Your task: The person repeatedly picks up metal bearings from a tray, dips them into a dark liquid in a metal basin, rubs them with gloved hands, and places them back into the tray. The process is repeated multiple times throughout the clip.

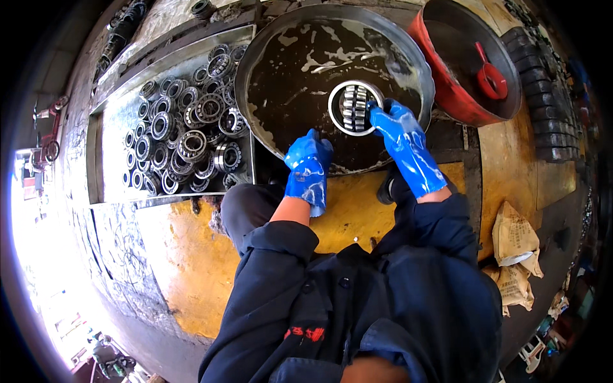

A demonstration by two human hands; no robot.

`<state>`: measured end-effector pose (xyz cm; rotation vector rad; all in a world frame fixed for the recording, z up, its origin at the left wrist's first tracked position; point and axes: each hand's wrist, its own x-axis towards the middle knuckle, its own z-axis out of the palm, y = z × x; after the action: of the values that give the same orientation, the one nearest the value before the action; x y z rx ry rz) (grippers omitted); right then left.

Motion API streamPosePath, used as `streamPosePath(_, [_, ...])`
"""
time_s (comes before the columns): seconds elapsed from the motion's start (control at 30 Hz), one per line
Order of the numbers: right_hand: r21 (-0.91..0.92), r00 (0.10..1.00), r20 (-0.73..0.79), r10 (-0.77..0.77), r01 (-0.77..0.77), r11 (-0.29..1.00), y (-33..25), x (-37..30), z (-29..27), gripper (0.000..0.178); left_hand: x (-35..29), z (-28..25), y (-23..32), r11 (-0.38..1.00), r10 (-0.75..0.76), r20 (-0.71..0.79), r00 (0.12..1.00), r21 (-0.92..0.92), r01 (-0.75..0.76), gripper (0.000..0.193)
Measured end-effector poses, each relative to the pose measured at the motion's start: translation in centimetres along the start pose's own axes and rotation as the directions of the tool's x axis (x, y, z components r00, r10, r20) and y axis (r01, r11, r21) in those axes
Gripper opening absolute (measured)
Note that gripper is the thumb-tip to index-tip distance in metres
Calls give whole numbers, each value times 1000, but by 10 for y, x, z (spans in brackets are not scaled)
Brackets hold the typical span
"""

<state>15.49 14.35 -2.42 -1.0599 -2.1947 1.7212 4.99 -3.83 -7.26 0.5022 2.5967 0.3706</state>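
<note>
The right grip (pixel 402 135) pinches a bearing (pixel 355 107) by its edge over the pan (pixel 423 76) — maybe so drips fall back in. I can't tell if the left grip (pixel 309 161) is closed. More bearings (pixel 191 145) sit in a near tray (pixel 113 147) — likely for easy reach.

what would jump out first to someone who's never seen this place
Probably the shiny roller bearing in the blue-gloved right hand, over a round basin of dark liquid. Then the heap of bearings in the tray at left, and the red tub with a red dipper at upper right.
</note>
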Motion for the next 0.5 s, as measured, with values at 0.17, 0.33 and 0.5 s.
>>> streamPosePath(0.17, [119, 998, -34, -47, 51, 992, 2, 10, 1, 31, 0, 6, -9, 1000, -5, -42, 999, 4, 5, 32])
streamPosePath(0.33, [233, 984, -90, -151, 168, 958, 2, 6, -13, 30, -1, 2, 0, 1000, 11, 1, 1000, 25, -11, 32])
streamPosePath(0.5, [232, 979, -109, -173, 194, 953, -16, 1, -11, 34, -3, 6, -10, 998, 59, -108, 992, 9, -58, 28])
